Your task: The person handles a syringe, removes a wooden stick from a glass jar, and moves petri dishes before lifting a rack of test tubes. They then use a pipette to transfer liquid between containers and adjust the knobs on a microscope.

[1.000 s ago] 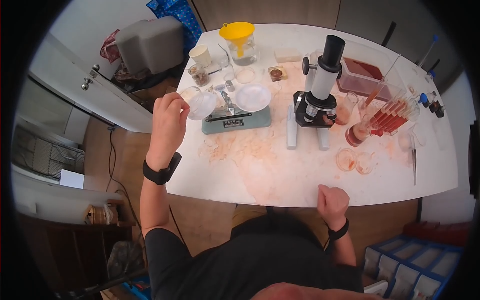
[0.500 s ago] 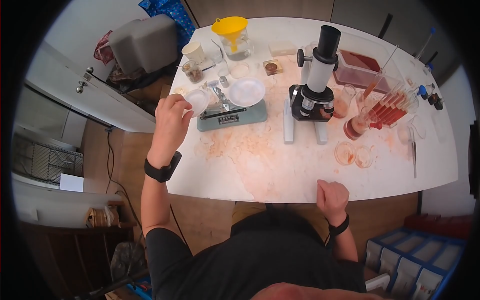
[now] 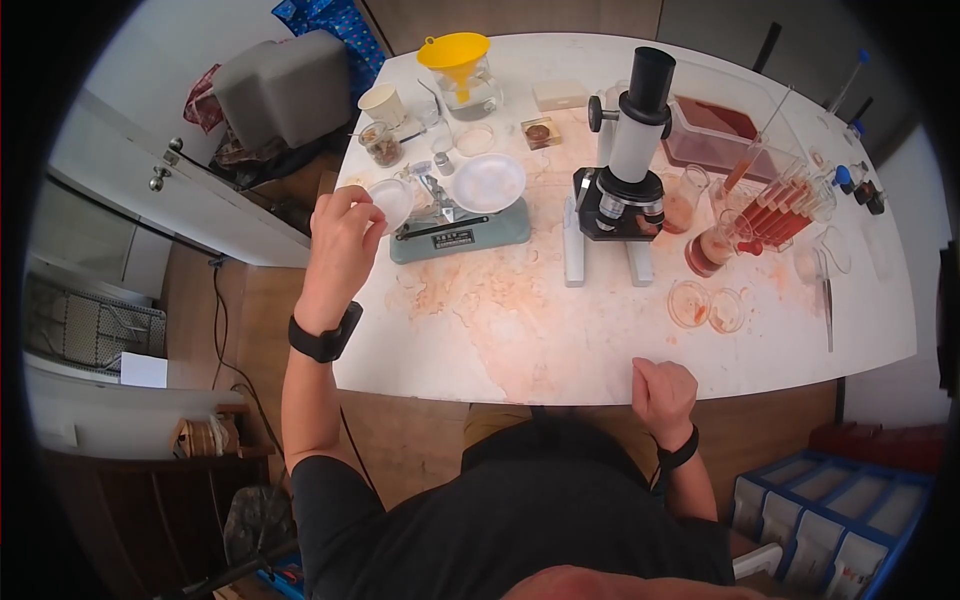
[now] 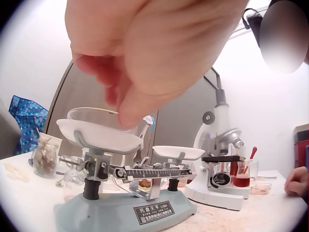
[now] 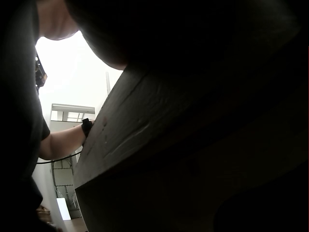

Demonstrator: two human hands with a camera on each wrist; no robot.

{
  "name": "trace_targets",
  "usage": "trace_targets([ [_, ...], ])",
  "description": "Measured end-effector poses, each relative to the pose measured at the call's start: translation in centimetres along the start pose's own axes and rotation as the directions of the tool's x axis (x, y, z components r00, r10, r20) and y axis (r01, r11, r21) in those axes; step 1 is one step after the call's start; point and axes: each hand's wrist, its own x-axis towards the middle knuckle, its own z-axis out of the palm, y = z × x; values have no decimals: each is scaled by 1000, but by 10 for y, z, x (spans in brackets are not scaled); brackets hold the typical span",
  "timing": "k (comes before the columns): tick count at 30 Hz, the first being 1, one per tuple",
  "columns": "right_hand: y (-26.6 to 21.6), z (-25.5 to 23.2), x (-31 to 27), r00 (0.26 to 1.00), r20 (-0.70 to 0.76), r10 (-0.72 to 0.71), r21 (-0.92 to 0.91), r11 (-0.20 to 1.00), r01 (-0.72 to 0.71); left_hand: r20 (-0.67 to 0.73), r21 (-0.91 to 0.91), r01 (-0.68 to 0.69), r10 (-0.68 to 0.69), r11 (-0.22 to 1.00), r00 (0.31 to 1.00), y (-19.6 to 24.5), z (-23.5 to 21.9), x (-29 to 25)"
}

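Observation:
In the head view, my left hand point(image 3: 340, 250) is at the left pan point(image 3: 390, 204) of a teal balance point(image 3: 478, 238). Its thumb and fingers pinch the rim of a clear round dish point(image 4: 91, 112), seen in the left wrist view at the white left pan point(image 4: 99, 136); whether dish and pan touch is unclear. The right pan point(image 4: 178, 153) holds nothing that I can make out. My right hand point(image 3: 665, 397) rests at the table's front edge, loosely curled, holding nothing. The right wrist view is mostly dark.
A microscope point(image 3: 630, 150) stands right of the balance. Red-filled test tubes point(image 3: 785, 210), a beaker of red liquid point(image 3: 708, 252) and small dishes point(image 3: 688, 305) are farther right. Behind the balance are a jar point(image 3: 381, 146), a paper cup point(image 3: 381, 104) and a yellow funnel point(image 3: 455, 52).
The clear dish in my left hand has come down closer to the left pan. The head view has shifted slightly, while my right hand stays at the table edge.

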Motion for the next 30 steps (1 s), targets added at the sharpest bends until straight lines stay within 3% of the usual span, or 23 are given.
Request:
trace_targets([
  [30,1,2,-3,1000,2,-4,-13,1000,4,8,34,-6,5,999,1000,2,0,-7],
])
